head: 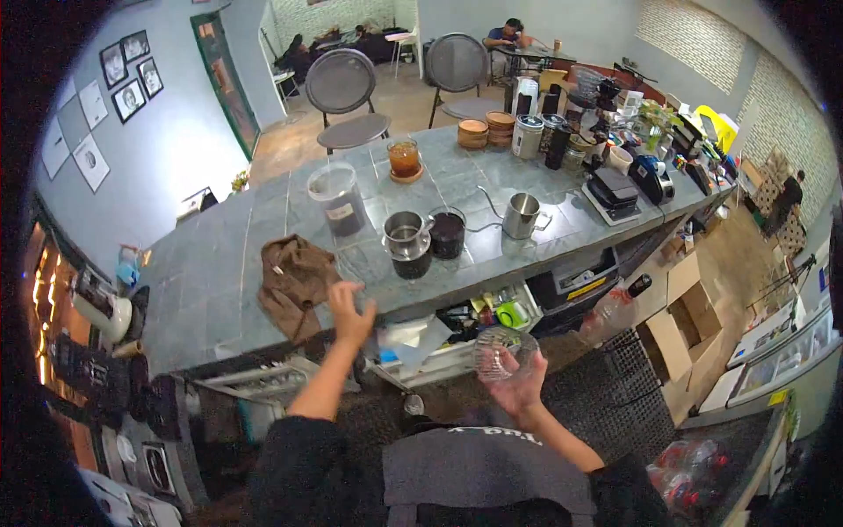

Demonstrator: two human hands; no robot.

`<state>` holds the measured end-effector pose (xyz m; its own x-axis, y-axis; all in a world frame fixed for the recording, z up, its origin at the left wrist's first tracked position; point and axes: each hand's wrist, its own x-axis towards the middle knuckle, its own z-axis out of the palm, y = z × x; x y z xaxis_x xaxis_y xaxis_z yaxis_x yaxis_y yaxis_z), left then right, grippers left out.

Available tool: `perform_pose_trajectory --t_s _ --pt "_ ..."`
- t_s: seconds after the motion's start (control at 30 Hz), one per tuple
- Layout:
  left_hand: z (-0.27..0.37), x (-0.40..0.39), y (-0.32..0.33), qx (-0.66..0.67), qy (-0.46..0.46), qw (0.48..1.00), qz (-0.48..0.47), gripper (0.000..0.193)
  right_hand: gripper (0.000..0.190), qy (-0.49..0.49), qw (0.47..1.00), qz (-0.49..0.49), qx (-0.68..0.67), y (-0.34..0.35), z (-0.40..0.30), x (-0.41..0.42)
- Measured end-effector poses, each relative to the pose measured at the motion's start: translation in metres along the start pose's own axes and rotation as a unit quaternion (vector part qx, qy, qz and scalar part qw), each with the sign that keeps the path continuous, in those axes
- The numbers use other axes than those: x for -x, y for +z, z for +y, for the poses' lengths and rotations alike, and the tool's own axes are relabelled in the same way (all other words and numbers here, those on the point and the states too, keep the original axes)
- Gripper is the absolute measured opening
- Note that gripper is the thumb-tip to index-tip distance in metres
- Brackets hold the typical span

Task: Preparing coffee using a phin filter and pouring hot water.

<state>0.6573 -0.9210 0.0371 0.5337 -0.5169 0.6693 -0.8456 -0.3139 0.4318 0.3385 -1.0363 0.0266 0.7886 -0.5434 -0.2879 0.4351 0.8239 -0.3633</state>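
My right hand (517, 379) holds a clear ribbed glass (506, 352) over the open drawer's right end. My left hand (351, 319), fingers apart and holding nothing, is at the counter's front edge, beside a crumpled brown cloth (296, 280). Beyond it stands a metal drip coffee filter (406, 236) on a glass of dark liquid (411, 265). Just right of that is another glass with dark contents (448, 236), then a steel gooseneck kettle (522, 216). A lidded plastic tub (337, 201) stands behind, and a glass of amber drink (404, 157) rests on a wooden coaster (406, 176).
An open drawer (428, 377) with packets and small items juts out below the counter. Jars, wooden coasters (473, 134), a scale (611, 196) and a card terminal (652, 178) crowd the counter's right. An open cardboard box (691, 316) lies on the floor. A person (510, 36) sits at a far table.
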Motion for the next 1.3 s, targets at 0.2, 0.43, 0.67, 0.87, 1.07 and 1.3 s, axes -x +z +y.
perform_pose_trajectory --t_s 0.2,0.43,0.67,0.87,1.07,1.3 --pt "0.085 0.019 -0.03 0.368 0.013 0.915 -0.166 0.07 0.092 0.088 0.994 -0.024 0.061 0.042 0.04 -0.036" --pt "0.035 0.002 -0.044 0.474 -0.016 0.85 -0.231 0.091 0.076 0.207 0.963 -0.138 0.103 0.097 0.092 -0.082" --pt "-0.022 -0.006 -0.045 0.343 -0.016 0.924 -0.168 0.085 0.023 -0.335 0.624 0.132 0.694 0.104 0.068 -0.131" --pt "-0.035 -0.01 -0.038 0.375 -0.115 0.902 -0.179 0.092 0.058 -0.363 0.61 0.112 0.696 0.09 0.037 -0.19" --pt "-0.037 -0.027 -0.03 0.293 -0.161 0.938 -0.092 0.081 0.065 -0.354 0.578 0.083 0.73 0.082 0.039 -0.202" --pt "-0.045 -0.049 -0.02 0.201 -0.162 0.965 -0.053 0.077 0.049 -0.39 0.618 0.071 0.679 0.113 0.008 -0.179"
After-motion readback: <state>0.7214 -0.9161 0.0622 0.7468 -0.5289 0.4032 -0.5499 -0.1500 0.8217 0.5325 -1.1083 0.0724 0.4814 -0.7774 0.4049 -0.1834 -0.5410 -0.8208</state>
